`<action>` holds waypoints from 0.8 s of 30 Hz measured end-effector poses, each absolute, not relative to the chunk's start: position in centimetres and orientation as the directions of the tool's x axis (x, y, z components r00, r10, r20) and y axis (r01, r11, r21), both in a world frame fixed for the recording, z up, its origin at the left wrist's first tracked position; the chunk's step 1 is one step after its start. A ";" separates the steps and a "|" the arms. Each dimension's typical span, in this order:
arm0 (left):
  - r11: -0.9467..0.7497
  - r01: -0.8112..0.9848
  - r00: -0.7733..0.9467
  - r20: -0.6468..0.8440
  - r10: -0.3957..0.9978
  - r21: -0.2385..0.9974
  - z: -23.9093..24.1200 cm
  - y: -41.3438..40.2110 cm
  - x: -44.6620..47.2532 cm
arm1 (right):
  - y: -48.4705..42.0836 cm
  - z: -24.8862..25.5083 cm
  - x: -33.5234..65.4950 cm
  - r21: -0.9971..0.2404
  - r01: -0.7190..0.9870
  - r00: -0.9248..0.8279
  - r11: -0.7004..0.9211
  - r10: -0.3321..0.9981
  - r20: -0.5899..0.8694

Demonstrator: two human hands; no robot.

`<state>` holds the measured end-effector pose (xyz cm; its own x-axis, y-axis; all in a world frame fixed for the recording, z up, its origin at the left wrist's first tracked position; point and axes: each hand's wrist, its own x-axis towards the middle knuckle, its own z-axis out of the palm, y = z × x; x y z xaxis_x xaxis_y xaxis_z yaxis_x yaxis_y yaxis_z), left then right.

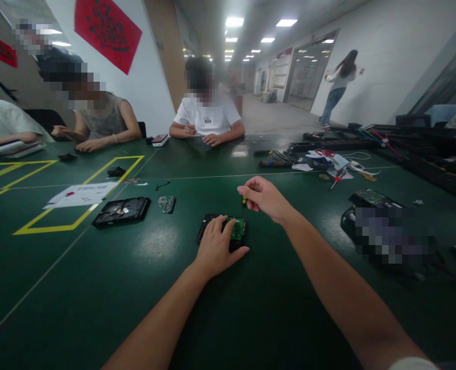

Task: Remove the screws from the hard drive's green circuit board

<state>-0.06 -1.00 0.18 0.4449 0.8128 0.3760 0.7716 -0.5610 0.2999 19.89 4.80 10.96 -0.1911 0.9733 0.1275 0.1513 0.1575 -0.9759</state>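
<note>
A black hard drive [208,225] with a green circuit board [237,228] on top lies on the green table [143,288] in front of me. My left hand [216,247] lies on the drive, fingers bent over it and pressing it down. My right hand [264,198] is closed round the handle of a small yellow-and-black screwdriver [243,203], held upright with its tip down at the board's far edge.
Another opened drive [122,210] and a loose circuit board [166,204] lie to the left beside a white paper [81,194] in yellow floor-tape markings. Tools and cables [328,159] crowd the far right. Several people sit across the table; one stands in the corridor.
</note>
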 end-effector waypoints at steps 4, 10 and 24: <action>-0.562 0.776 0.452 0.367 0.813 0.286 0.3 -1.2 0.0 | 4.6 11.5 20.1 -0.976 0.142 -0.265 0.165 0.956 0.124; -0.560 0.782 0.450 0.373 0.812 0.276 0.3 -1.2 0.1 | 4.6 11.9 19.8 -0.997 0.062 -0.263 0.052 0.964 0.033; -0.566 0.776 0.454 0.377 0.807 0.278 0.1 -1.2 -0.1 | 4.2 12.2 20.3 -0.948 0.246 -0.297 0.201 0.947 0.124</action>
<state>-0.08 -1.17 0.12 0.4541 0.8074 0.3767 0.7760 -0.5661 0.2779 20.29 4.23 12.20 -0.2969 0.9469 0.1235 0.2460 0.2008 -0.9482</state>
